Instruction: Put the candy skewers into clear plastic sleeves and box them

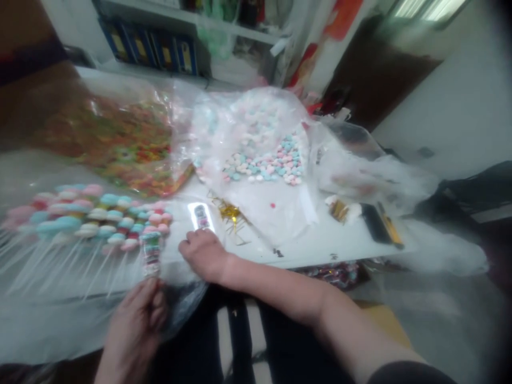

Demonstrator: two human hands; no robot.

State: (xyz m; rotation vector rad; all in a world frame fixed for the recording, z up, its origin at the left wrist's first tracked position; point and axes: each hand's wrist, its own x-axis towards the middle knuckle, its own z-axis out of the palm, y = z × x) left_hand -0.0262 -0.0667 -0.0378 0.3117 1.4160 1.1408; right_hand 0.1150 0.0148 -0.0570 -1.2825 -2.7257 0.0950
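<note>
Pastel candy skewer (151,256), a short stack of round pink and teal sweets, stands nearly upright in the left hand (134,333). The fingers are pressed together, pinching its lower end. The skewer is just beside the right end of a row of pink, teal and white candy skewers (88,218), which lies on clear plastic sheeting (60,320) with sticks pointing toward the person.

The right hand (204,256) rests on a white tabletop (320,250), fingers loosely curled, holding nothing visible. Just above its knuckles lies a bright rectangular clear packet (201,217); contents too blurred to identify. Crinkled gold twist ties (230,213) lie near that hand. Farther off are a clear plastic bag of round pastel candies (260,165), a clear bag of multicoloured gummy sweets (128,144), and a black rectangular object with a yellow edge (376,224). Blue binders (148,45) stand on a shelf behind.
</note>
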